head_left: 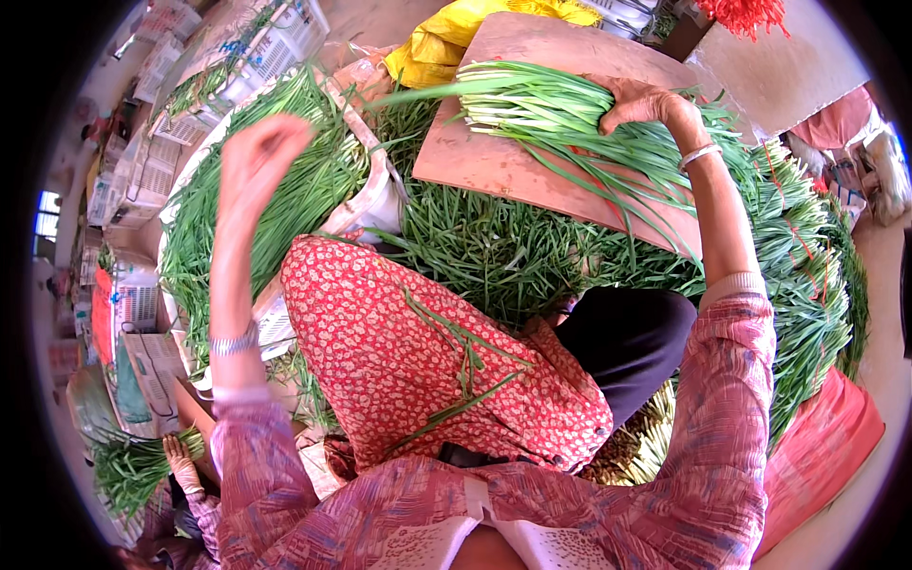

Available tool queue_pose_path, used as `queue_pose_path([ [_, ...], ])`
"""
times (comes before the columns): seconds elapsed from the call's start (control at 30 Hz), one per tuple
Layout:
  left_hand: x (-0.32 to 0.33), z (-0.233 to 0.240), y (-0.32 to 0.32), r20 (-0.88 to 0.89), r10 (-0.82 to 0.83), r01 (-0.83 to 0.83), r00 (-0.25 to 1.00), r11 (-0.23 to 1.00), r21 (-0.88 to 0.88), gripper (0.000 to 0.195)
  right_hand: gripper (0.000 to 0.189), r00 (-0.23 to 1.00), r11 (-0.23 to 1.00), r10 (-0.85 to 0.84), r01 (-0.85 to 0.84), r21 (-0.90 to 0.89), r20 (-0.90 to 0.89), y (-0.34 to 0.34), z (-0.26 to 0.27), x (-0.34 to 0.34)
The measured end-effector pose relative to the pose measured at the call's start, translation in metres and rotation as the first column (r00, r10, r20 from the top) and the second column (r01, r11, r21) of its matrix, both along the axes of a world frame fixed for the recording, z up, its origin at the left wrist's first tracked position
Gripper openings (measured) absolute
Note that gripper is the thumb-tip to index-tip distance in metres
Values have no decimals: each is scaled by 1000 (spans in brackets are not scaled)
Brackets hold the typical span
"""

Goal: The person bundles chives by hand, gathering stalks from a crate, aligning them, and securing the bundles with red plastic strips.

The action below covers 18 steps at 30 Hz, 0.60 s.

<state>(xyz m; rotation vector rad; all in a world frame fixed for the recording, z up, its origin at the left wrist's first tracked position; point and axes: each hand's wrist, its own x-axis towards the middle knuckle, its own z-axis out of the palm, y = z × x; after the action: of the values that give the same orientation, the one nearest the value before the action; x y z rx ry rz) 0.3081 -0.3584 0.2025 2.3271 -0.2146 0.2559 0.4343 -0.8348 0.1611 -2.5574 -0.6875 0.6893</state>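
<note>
My right hand (634, 103) lies over a thick bundle of long green stalks with pale ends, which look like garlic chives (527, 100), on a reddish board (463, 160). Its thumb and fingers span the bundle. My left hand (263, 153), blurred, is raised above a crate heaped with more loose chives (242, 206), its fingers curled. Whether anything is in it cannot be told. A blurred green blade (420, 94) sticks out to the left from the bundle's pale ends.
Trimmed leaves (491, 242) are heaped below the board. Tied bundles (805, 249) are stacked at the right, above red cloth (819, 463). A yellow sack (427, 50) lies behind, red ties (744, 14) at the top right. A co-worker's gloved hand (182, 463) holds greens at lower left, near plastic crates (149, 363).
</note>
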Motion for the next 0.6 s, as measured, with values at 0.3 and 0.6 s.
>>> queue_pose_path([
  [0.3, -94, 22, -14, -394, -690, 776, 607, 621, 108, 39, 88, 999, 997, 8, -5, 82, -43, -4, -5, 4],
  [0.6, 87, -35, -185, 237, -432, 415, 870, 902, 120, 37, 89, 998, 999, -37, 37, 4, 55, 3, 0, -7],
])
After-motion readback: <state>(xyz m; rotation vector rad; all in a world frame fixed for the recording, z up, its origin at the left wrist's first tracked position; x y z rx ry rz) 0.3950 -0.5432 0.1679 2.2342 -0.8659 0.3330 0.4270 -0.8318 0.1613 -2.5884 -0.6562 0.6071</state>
